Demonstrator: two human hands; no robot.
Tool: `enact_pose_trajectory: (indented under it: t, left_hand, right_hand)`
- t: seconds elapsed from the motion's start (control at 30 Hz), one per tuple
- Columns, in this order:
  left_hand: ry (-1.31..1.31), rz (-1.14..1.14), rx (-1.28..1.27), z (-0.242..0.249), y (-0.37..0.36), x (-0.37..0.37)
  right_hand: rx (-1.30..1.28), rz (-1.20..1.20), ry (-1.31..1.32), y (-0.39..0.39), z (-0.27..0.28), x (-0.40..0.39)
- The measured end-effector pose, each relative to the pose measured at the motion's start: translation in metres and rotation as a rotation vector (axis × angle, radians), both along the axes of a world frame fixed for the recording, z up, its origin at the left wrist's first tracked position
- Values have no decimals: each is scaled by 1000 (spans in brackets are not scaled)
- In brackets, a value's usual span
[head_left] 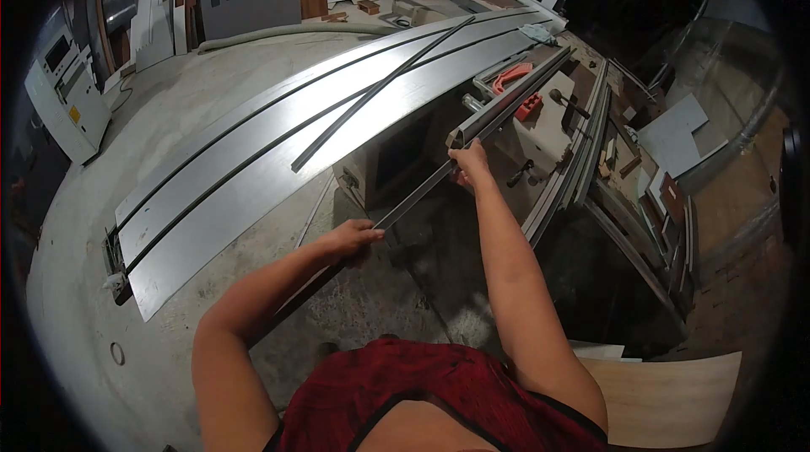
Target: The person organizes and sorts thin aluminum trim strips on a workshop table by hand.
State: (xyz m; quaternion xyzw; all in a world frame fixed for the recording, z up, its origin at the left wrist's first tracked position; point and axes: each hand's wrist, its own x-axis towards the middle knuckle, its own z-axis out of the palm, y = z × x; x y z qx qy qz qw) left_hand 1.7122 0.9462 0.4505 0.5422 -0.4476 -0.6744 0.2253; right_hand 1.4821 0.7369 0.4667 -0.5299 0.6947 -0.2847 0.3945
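A long thin metal strip (415,196) runs slantwise in front of me, from under my left forearm up to the metal rail. My left hand (353,241) is wrapped round its lower part. Further up, my right hand (469,164) grips the strip close to the near end of a thick metal rail (498,106). Beyond my hands, a dark narrow bar (380,94) lies across the long silver table (253,174). On the rail's far side are a red clamp-like tool (511,76) and a red block (528,106).
A white machine cabinet (72,94) stands at the left. Long profiles (582,148) lie on a rack at the right, beside offcuts. Boards (253,9) lean at the back. A curved wooden sheet (675,397) is at the lower right, and a ring (117,354) lies on the floor.
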Motion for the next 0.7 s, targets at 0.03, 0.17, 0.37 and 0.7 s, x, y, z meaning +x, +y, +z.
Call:
enact_pose_trajectory:
  t: [0.03, 0.17, 0.37, 0.7]
  left_hand:
    - [3, 1, -3, 4, -7, -6]
    - [-20, -10, -83, 4, -35, -26]
    - [-123, 59, -171, -16, -81, -57]
    - [-101, 179, -160, -15, -100, -77]
  right_hand:
    - [-4, -2, 1, 5, 3, 3]
    - [0, -8, 32, 17, 6, 14]
    - [13, -20, 41, 21, 2, 16]
    - [-23, -133, 5, 30, -7, 24]
